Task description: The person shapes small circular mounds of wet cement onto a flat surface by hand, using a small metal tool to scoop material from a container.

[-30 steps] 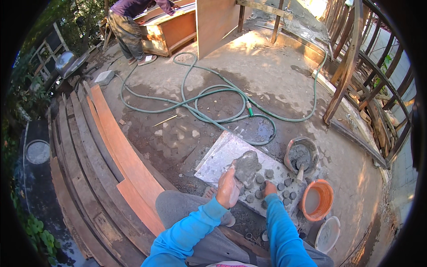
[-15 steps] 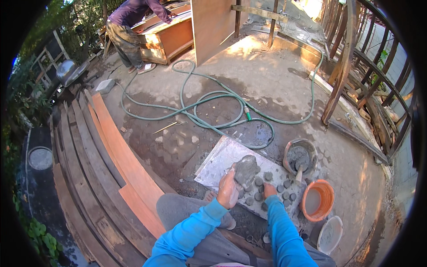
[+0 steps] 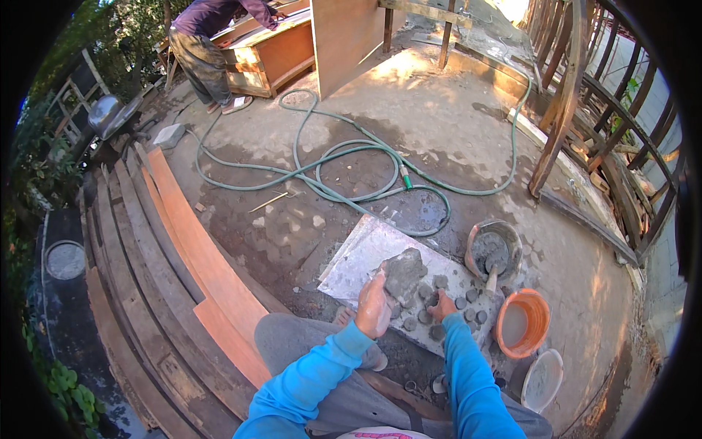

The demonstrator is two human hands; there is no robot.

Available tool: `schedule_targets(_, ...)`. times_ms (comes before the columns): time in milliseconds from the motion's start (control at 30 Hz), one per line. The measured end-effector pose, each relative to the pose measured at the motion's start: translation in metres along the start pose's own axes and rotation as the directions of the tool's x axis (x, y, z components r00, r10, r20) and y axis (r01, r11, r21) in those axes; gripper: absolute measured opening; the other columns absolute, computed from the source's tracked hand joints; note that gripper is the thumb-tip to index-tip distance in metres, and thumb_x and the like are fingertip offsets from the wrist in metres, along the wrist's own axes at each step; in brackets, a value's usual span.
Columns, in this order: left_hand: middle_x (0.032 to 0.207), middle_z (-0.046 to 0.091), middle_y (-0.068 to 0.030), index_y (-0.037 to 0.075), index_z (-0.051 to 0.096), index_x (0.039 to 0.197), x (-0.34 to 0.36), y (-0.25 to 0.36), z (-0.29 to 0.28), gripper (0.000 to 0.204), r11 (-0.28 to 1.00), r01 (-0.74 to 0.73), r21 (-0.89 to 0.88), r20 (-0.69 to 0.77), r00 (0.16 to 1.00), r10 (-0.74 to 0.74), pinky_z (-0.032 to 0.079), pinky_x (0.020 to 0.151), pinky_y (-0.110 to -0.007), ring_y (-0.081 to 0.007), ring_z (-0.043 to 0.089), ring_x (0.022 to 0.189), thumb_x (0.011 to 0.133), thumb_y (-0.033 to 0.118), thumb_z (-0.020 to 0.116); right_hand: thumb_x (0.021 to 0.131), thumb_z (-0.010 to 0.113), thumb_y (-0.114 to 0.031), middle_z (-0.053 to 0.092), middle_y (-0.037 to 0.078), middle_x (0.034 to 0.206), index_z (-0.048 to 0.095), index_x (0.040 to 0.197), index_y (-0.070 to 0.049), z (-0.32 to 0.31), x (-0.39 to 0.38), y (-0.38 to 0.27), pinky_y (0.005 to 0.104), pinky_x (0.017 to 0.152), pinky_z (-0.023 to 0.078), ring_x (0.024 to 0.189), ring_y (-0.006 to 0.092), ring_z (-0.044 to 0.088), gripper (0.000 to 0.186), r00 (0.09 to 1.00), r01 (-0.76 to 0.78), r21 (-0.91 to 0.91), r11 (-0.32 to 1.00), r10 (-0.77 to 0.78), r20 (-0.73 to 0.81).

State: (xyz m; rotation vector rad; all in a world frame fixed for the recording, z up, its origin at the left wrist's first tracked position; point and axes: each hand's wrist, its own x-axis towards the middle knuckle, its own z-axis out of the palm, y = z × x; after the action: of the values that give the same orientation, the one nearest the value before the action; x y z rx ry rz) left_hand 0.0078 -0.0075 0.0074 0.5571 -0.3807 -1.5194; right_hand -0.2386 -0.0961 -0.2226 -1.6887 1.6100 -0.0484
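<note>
My left hand [image 3: 374, 307] is closed on the near edge of a thick grey lump of wet mortar [image 3: 406, 274], raised above a pale, cement-smeared board [image 3: 358, 256]. Whether a tool lies under the lump is hidden. Just to its right, my right hand [image 3: 443, 306] is low over the board with thumb and fingers bent toward each other; whatever is between them is too small to make out. Around it sit several small round mortar pieces [image 3: 481, 317], dark grey and short.
Right of the board stand a bucket of grey mortar [image 3: 475, 234] with a handle sticking out, an orange bucket [image 3: 540, 311] and a pale tub [image 3: 547, 373]. A green hose [image 3: 329, 194] coils beyond. Long planks [image 3: 168, 293] lie at left. Another person [image 3: 201, 44] bends over a wooden box.
My right hand has shifted slightly left toward the lump, and its thumb and fingers now show more. My left hand keeps hold of the mortar. The whole view has shifted a little.
</note>
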Motion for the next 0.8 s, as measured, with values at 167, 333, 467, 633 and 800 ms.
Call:
schedule_targets(167, 0.134, 0.048, -0.0111, 0.000, 0.039, 0.136, 0.003, 0.001, 0.003, 0.042, 0.997, 0.061, -0.042, -0.090, 0.994, -0.064, 0.037, 0.104, -0.037, -0.0212, 0.048, 0.121, 0.101, 0.024, 0.034, 0.073, 0.077, -0.020, 0.062, 0.022, 0.106, 0.045, 0.118, 0.000, 0.006, 0.006, 0.011, 0.0405, 0.088, 0.047, 0.100, 0.0314, 0.061, 0.059, 0.997, -0.019, 0.230, 0.973, 0.001, 0.081)
schedule_targets(333, 0.135, 0.047, -0.0109, 0.000, 0.038, 0.137, 0.003, 0.001, 0.003, 0.043, 0.998, 0.058, -0.037, -0.091, 0.994, -0.061, 0.037, 0.104, -0.038, -0.0216, 0.047, 0.122, 0.101, 0.024, 0.035, 0.076, 0.075, -0.027, 0.059, 0.025, 0.116, 0.043, 0.124, 0.004, 0.000, 0.016, 0.011, 0.0407, 0.093, 0.045, 0.108, 0.0350, 0.059, 0.066, 0.994, -0.099, 0.002, 0.995, 0.098, 0.051)
schedule_targets(467, 0.138, 0.046, -0.0144, 0.001, 0.038, 0.137, 0.007, -0.001, 0.005, 0.048, 0.998, 0.061, -0.014, -0.054, 0.997, -0.062, 0.034, 0.107, -0.042, -0.0266, 0.046, 0.126, 0.100, 0.031, 0.039, 0.075, 0.073, -0.034, 0.060, 0.027, 0.112, 0.044, 0.121, 0.003, 0.001, 0.009, 0.016, 0.0453, 0.090, 0.046, 0.106, 0.0403, 0.058, 0.066, 0.993, -0.119, -0.202, 0.972, 0.114, -0.037)
schedule_targets(633, 0.129, 0.052, -0.0109, 0.001, 0.042, 0.134, -0.003, 0.004, 0.005, 0.046, 0.999, 0.017, 0.040, -0.057, 0.998, -0.015, 0.041, 0.100, -0.038, -0.0224, 0.052, 0.117, 0.100, 0.031, 0.039, 0.079, 0.068, -0.032, 0.060, 0.024, 0.116, 0.039, 0.130, 0.002, -0.010, -0.001, -0.015, 0.0458, 0.091, 0.047, 0.109, 0.0375, 0.057, 0.068, 0.984, -0.177, -0.272, 0.946, 0.162, -0.075)
schedule_targets(800, 0.139, 0.042, -0.0141, 0.000, 0.032, 0.140, -0.001, 0.005, 0.004, 0.051, 0.998, 0.042, 0.037, -0.082, 0.996, -0.038, 0.033, 0.108, -0.045, -0.0282, 0.043, 0.127, 0.099, 0.030, 0.041, 0.078, 0.070, -0.028, 0.057, 0.020, 0.121, 0.041, 0.130, -0.002, -0.007, -0.001, -0.005, 0.0438, 0.095, 0.045, 0.114, 0.0358, 0.054, 0.064, 0.992, -0.105, -0.331, 0.938, 0.075, -0.102)
